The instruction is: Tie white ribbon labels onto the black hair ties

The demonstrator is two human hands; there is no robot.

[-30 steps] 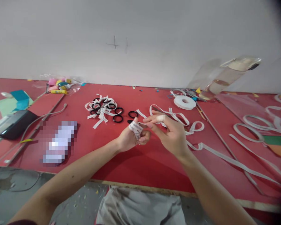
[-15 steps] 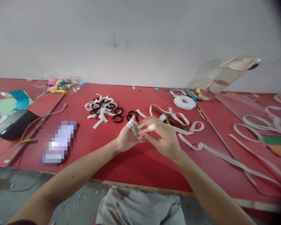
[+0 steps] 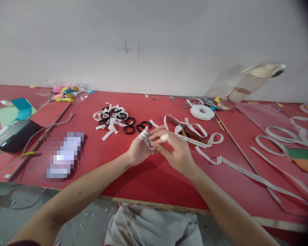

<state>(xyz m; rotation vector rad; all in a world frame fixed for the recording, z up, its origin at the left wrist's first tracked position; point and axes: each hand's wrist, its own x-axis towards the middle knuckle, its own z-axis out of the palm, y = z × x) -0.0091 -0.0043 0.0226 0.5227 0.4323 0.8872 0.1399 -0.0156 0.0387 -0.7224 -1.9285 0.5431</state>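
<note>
My left hand (image 3: 138,150) holds a white ribbon (image 3: 144,135) printed with dark letters, which wraps over its raised thumb. Meeting it from the right, my right hand (image 3: 179,153) pinches the same ribbon with thumb and fingertips; one finger wears a pale wrap. Just behind the left thumb show two black hair ties (image 3: 140,128), and I cannot tell if the nearer one is in the hand. Other loose black hair ties (image 3: 129,129) lie to the left, beside a pile of hair ties with white ribbons (image 3: 113,120) knotted on them.
Scissors (image 3: 186,133) lie among loose ribbon right of my hands. Further back are a white ribbon spool (image 3: 202,112) and a leaning water bottle (image 3: 246,87). A phone (image 3: 65,155) and a dark device (image 3: 17,136) with a cable are left. More ribbon (image 3: 256,177) trails right.
The nearer black hair tie behind my left thumb sits slightly further left. My right fingers and the ribbon between the hands have shifted a little.
</note>
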